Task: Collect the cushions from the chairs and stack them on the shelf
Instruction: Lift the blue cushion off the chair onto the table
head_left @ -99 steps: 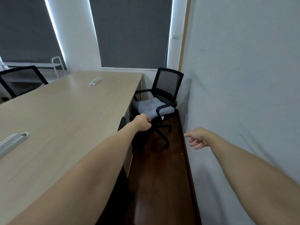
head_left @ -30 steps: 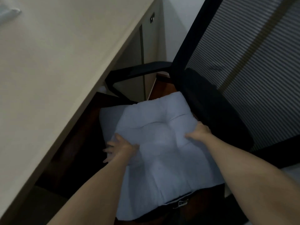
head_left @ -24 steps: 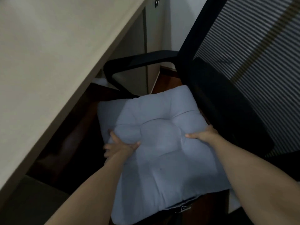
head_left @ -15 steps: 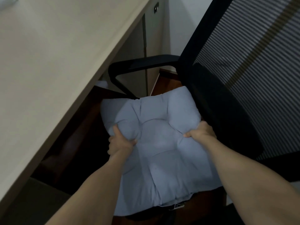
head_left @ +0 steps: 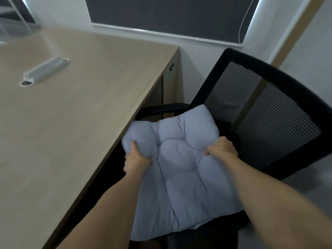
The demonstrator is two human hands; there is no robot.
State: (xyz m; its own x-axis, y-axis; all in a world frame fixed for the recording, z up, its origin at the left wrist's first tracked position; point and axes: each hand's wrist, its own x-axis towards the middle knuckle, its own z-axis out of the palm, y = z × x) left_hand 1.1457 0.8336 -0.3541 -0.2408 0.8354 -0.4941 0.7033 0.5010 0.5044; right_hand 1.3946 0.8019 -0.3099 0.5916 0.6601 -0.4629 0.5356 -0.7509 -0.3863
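Observation:
A pale blue-grey tufted cushion (head_left: pixel 181 177) is raised above the seat of a black mesh-backed office chair (head_left: pixel 265 112). My left hand (head_left: pixel 135 159) is clenched on the cushion's left edge, bunching the fabric. My right hand (head_left: pixel 221 147) grips its right edge close to the chair's backrest. The cushion's far end tilts up toward the backrest. The chair's seat is mostly hidden beneath the cushion. No shelf is in view.
A long light wooden table (head_left: pixel 71 123) fills the left, its edge right beside the cushion. A grey cable-port cover (head_left: pixel 45 71) lies on it. A window with a dark blind (head_left: pixel 170 15) and a white wall (head_left: pixel 312 51) close the far side.
Both hands closed on the cushion's edges and lifted it up off the chair seat. My view rose, bringing the table top and the window into sight.

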